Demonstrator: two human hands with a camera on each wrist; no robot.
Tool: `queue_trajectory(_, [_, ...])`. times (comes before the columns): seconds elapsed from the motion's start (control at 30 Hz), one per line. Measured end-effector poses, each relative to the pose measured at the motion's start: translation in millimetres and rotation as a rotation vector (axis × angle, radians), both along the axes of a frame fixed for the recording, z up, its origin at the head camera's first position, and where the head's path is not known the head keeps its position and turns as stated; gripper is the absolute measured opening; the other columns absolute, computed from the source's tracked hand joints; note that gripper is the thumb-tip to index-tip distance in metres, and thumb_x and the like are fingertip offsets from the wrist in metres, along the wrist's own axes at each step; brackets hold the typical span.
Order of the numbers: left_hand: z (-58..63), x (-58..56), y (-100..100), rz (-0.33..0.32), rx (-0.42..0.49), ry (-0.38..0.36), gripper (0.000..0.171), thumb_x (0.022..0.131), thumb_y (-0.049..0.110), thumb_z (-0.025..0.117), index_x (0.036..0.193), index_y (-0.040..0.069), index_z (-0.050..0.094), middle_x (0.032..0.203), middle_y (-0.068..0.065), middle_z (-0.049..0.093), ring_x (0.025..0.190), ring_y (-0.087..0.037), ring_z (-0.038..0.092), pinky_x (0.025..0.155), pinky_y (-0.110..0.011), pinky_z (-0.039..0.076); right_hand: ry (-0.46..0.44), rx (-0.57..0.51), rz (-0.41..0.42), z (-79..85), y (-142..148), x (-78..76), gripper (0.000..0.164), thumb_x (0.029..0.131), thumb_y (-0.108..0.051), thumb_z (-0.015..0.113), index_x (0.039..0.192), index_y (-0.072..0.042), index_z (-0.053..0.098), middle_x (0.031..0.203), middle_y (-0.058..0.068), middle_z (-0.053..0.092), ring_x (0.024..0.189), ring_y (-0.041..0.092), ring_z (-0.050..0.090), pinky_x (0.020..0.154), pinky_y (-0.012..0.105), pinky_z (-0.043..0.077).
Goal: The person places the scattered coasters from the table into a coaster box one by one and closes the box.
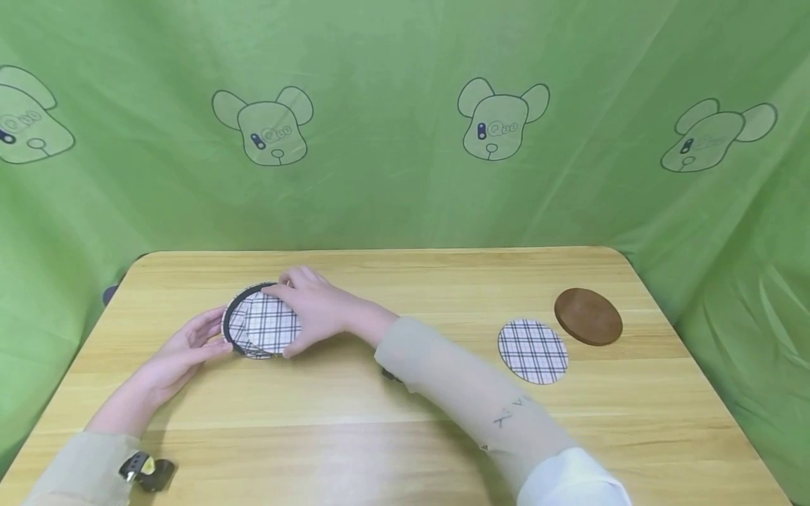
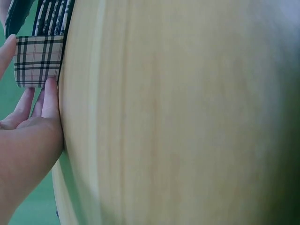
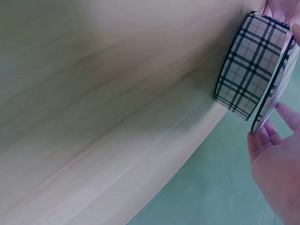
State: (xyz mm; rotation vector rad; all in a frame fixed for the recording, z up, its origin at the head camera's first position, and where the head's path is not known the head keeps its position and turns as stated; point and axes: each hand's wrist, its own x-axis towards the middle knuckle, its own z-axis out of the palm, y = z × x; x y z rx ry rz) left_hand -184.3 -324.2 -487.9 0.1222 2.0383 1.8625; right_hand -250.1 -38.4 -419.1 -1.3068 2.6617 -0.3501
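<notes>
A round plaid holder point(image 1: 230, 323) with a dark inner rim is at the left part of the table; its plaid side wall point(image 2: 40, 61) shows in the left wrist view. My left hand point(image 1: 180, 355) grips the holder from the left, thumb toward me and fingers behind. With thumb and fingers spread across its edge, my right hand point(image 1: 325, 313) pinches a round plaid coaster point(image 1: 278, 323) at the holder's mouth. In the right wrist view this coaster point(image 3: 276, 91) stands tilted close beside the holder's wall point(image 3: 251, 65), a narrow gap between them.
Another plaid coaster point(image 1: 533, 351) lies flat on the wooden table point(image 1: 304, 436) at the right. Beyond it, farther right, lies a brown disc point(image 1: 588, 316). A green curtain point(image 1: 392, 183) with printed mouse heads hangs behind the table and at both sides.
</notes>
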Motion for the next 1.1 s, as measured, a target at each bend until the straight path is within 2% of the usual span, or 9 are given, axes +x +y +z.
queue_trajectory(0.23, [0.6,-0.6,0,-0.004,-0.009,-0.01,0.085,0.101,0.004,0.066,0.167,-0.001,0.014,0.138,0.02,0.046,0.121,0.01,0.054,0.101,-0.008,0.045,0.009,0.004,-0.014,3.6,-12,-4.9,0.116,0.072,-0.058,0.092,0.165,-0.016,0.037,0.155,0.01,0.042,0.14,0.022,0.038,0.124,0.038,0.038])
queue_trajectory(0.5, [0.4,-0.3,1,0.002,-0.031,-0.028,0.081,0.102,0.005,0.066,0.168,0.005,0.019,0.147,0.011,0.042,0.119,0.009,0.054,0.101,-0.009,0.046,0.017,0.033,-0.032,5.0,-25,-6.1,0.111,0.075,-0.058,0.091,0.164,-0.016,0.04,0.154,0.009,0.043,0.14,0.02,0.038,0.125,0.035,0.037])
queue_trajectory(0.7, [0.7,0.4,1,0.002,-0.049,-0.035,0.082,0.102,0.006,0.066,0.168,0.006,0.017,0.163,-0.014,0.031,0.118,0.008,0.055,0.099,-0.01,0.045,0.027,0.053,-0.045,2.6,-32,-5.3,0.108,0.076,-0.061,0.088,0.163,-0.017,0.041,0.153,0.007,0.043,0.138,0.019,0.038,0.124,0.034,0.037])
queue_trajectory(0.8, [0.7,0.5,1,0.002,-0.05,-0.033,0.082,0.102,0.007,0.065,0.168,0.006,0.017,0.166,-0.019,0.026,0.117,0.008,0.056,0.099,-0.01,0.046,0.036,0.06,-0.048,1.4,-35,-5.0,0.107,0.077,-0.062,0.088,0.162,-0.017,0.042,0.152,0.007,0.044,0.136,0.018,0.039,0.122,0.033,0.039])
queue_trajectory(0.87, [0.7,0.8,1,0.0,-0.047,-0.028,0.082,0.102,0.006,0.065,0.168,0.005,0.016,0.163,-0.015,0.03,0.117,0.008,0.056,0.1,-0.01,0.046,0.042,0.069,-0.049,0.6,-37,-4.6,0.106,0.077,-0.063,0.087,0.162,-0.017,0.043,0.152,0.007,0.044,0.136,0.018,0.039,0.121,0.032,0.039])
queue_trajectory(1.0, [0.7,1.5,1,-0.002,-0.031,-0.016,0.081,0.102,0.005,0.065,0.167,0.003,0.017,0.149,0.005,0.044,0.117,0.007,0.058,0.1,-0.009,0.047,0.057,0.093,-0.051,-2.3,-40,-4.5,0.107,0.078,-0.066,0.085,0.163,-0.017,0.042,0.152,0.006,0.044,0.135,0.018,0.038,0.119,0.031,0.04])
queue_trajectory(1.1, [0.6,1.7,1,-0.005,-0.017,-0.009,0.08,0.102,0.005,0.065,0.167,0.002,0.017,0.139,0.018,0.047,0.117,0.007,0.058,0.1,-0.009,0.047,0.064,0.103,-0.056,-3.7,-41,-4.6,0.107,0.078,-0.068,0.084,0.162,-0.016,0.042,0.15,0.006,0.044,0.133,0.017,0.038,0.118,0.031,0.04])
